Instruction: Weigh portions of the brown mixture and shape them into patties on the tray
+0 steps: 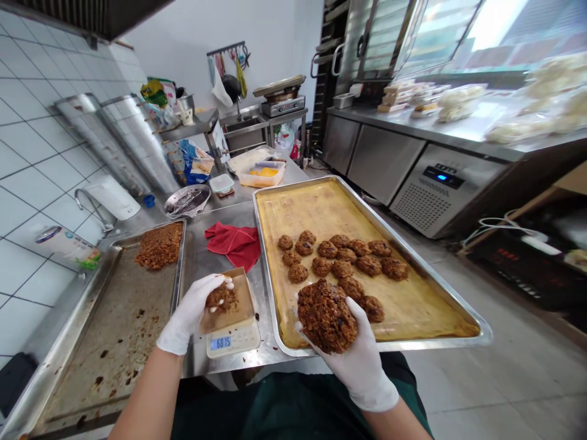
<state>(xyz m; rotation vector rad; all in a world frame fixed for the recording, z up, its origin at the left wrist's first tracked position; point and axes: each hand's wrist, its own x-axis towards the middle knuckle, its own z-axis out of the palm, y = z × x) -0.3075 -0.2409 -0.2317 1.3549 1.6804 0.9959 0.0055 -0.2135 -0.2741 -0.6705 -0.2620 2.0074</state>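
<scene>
My right hand (353, 360), in a white glove, cups a large lump of sticky brown granular mixture (326, 315) above the near edge of a lined baking tray (316, 189). On that tray sit several smaller rounded brown balls (343, 269). My gloved left hand (195, 308) has its fingers curled around a small clump of the same mixture (222, 297). This clump is at a shallow brown paper box (243, 284) on a digital kitchen scale (233, 338) with a lit display. Whether the clump rests on the box bottom is hard to see.
At left, a stained metal tray (114, 324) holds a slab of brown mixture (160, 244). A red cloth (233, 241) lies between the trays. Behind are a wrapped bowl (187, 200) and a plastic tub with yellow contents (261, 174). A steel counter (385, 159) stands right.
</scene>
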